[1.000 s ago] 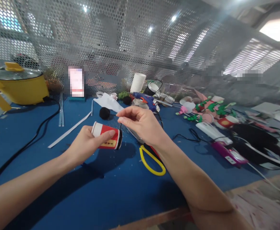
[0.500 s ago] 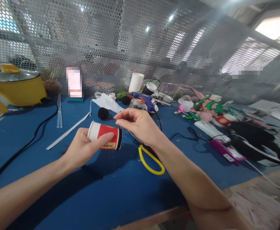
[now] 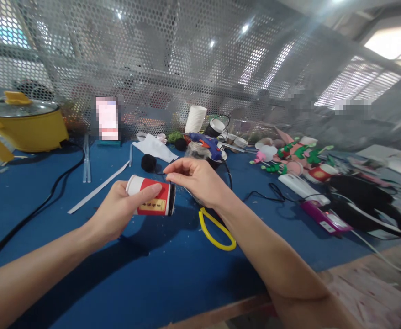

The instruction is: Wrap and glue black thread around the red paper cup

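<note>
Table (image 3: 187, 274), blue and cluttered along its far side, carries everything at hand; the yellow pot (image 3: 38, 132) at far left is bulkiest. The person's right hand (image 3: 197, 180) is pinched narrow at thumb and fingertips, while the left hand (image 3: 121, 205) is wrapped around a red-and-white cup (image 3: 159, 196). That cup lies sideways in the grip, raised off the table. Behind it, a black ball (image 3: 149, 162) rests on the table. A black band (image 3: 171, 200) rings the cup's right end. The yellow label (image 3: 152, 206) shows more fully than half a second ago: the cup has rolled, which suggests winding round that end is advancing slightly. Thinnest of all, a black strand (image 3: 160, 173) sits in the right hand's pinch, seemingly leading from the ball.
</note>
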